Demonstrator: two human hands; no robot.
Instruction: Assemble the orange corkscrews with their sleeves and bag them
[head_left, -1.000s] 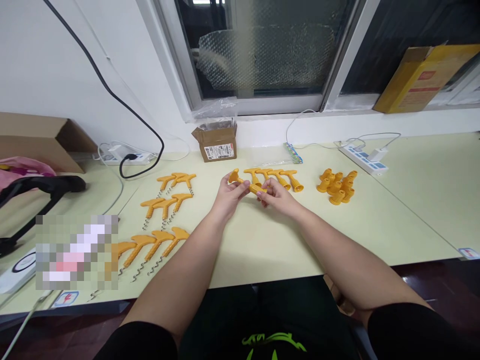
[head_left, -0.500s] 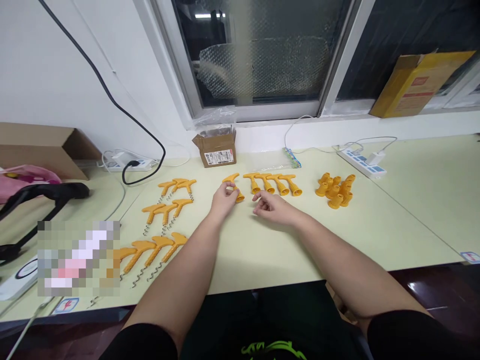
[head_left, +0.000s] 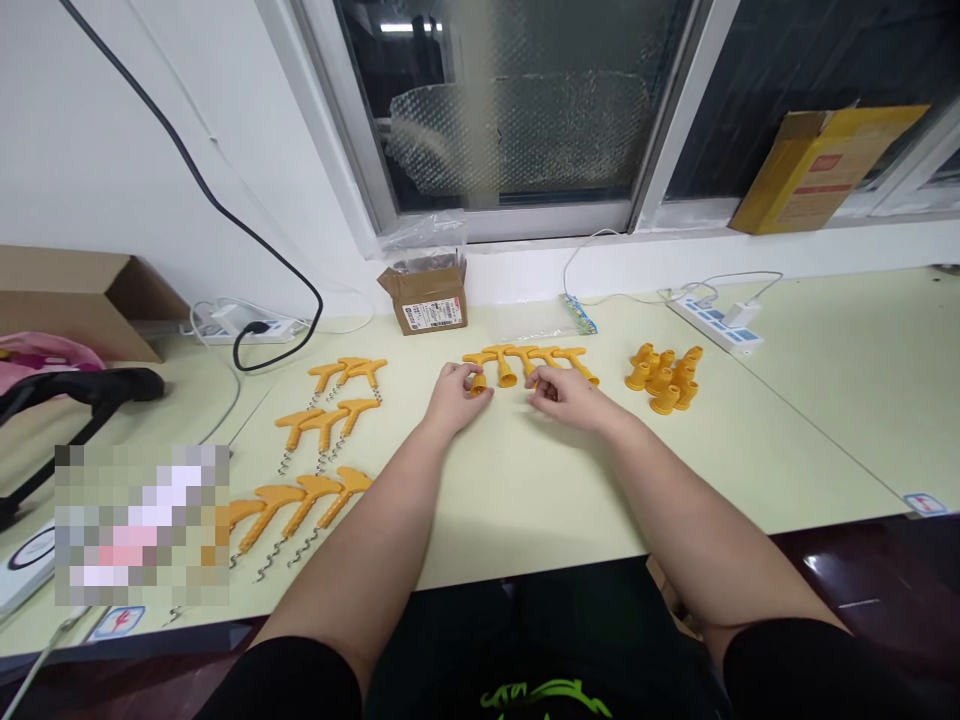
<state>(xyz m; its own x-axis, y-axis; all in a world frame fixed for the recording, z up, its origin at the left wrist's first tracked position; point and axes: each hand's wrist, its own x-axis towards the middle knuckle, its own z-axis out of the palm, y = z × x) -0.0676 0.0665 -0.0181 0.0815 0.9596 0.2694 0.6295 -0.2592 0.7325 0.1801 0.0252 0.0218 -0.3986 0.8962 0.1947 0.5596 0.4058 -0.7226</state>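
Near the middle of the table, my left hand (head_left: 454, 402) has its fingers and thumb closed around the bell-shaped base of a yellow corkscrew (head_left: 478, 381), the leftmost in a row of several. Next to it stands another corkscrew (head_left: 507, 372) of that row, its T-shaped handle touching its neighbours or close to them. My right hand (head_left: 564, 397) is at the row's right half, fingers curled at the bases and partly covering them. Whether it grips one is hidden. To the left lie several yellow corkscrews (head_left: 324, 428) with bare metal spirals, in three groups.
Several loose yellow bell-shaped sleeves (head_left: 664, 380) stand clustered at the right. Behind are a small cardboard box (head_left: 429, 300), a plastic bag (head_left: 525, 322) and a power strip (head_left: 716, 322). A black cable (head_left: 277, 260) hangs at the left, near a black frame (head_left: 97, 390).
My left hand has brought its corkscrew to the left end of the row, and the handles now stand closer together. My right hand has moved in to the row with its fingers more curled.
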